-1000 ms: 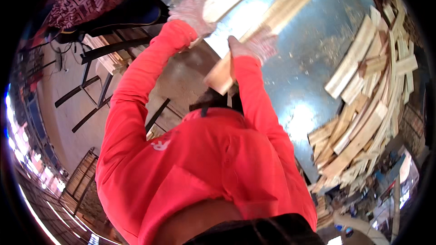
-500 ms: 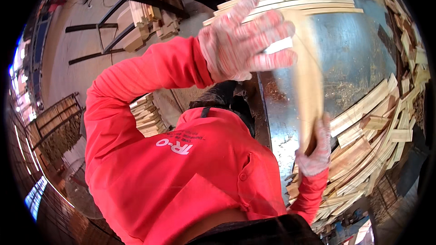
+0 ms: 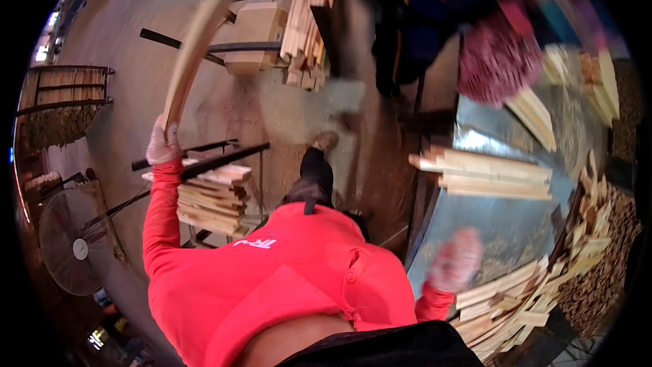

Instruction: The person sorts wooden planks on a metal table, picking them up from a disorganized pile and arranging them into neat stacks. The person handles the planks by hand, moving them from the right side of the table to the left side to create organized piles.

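Observation:
At the left, my left hand, in a white-and-red knit glove, is closed on the lower end of a long pale wooden strip. The strip slants up and away past the top edge of the view. Over the near part of the metal-topped table is my right hand, gloved the same way and smeared by motion, so its fingers cannot be made out. Beside it lies a heap of loose wooden strips. A neat row of wooden strips crosses the table farther off.
Another person stands at the far side of the table. Stacked wood rests on a dark metal rack at the top, near a carton. A second stack stands close below my left hand. A round fan is at far left.
The wooden strip has passed from my right hand to my left, which was spread and now grips it out to the left. My view has turned left, and another person has come into sight.

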The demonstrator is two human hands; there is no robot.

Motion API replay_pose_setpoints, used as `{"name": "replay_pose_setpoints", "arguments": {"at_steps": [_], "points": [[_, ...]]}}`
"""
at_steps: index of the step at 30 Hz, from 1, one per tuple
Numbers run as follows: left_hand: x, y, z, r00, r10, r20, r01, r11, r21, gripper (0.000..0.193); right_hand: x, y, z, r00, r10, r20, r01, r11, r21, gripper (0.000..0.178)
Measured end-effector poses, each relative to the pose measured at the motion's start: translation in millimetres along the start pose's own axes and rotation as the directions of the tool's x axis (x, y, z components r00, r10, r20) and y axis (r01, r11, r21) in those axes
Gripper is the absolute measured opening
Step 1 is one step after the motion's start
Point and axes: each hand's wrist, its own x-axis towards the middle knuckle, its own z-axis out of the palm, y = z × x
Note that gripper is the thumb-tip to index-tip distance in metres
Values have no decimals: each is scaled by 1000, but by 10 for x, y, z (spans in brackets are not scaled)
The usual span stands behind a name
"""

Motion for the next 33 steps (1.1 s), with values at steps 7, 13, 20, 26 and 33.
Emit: {"name": "replay_pose_setpoints", "arguments": {"at_steps": [7,13,20,26,33], "points": [[1495,-738,2660,827,-552,109,518,822,237,41,390,-813,1555,909,-49,413,-112,928,357,28],[1685,-382,4460,682,-453,575,380,891,251,48,-491,-695,1691,749,602,278,-647,754,110,22],[929,-465,4670,626,-359,692,424,902,84,43,-1767,-416,797,567,822,47,-729,528,-435,29],[-1126,560,3531,-340,-114,934,-671,725,-155,40,-3332,697,-520,273,864,-422,-830,-10,-557,78],[-3000,4400,1462,-231,390,891,-170,886,-432,40,-4619,1714,-1571,-221,857,-466,-762,-450,-466,107]]}}
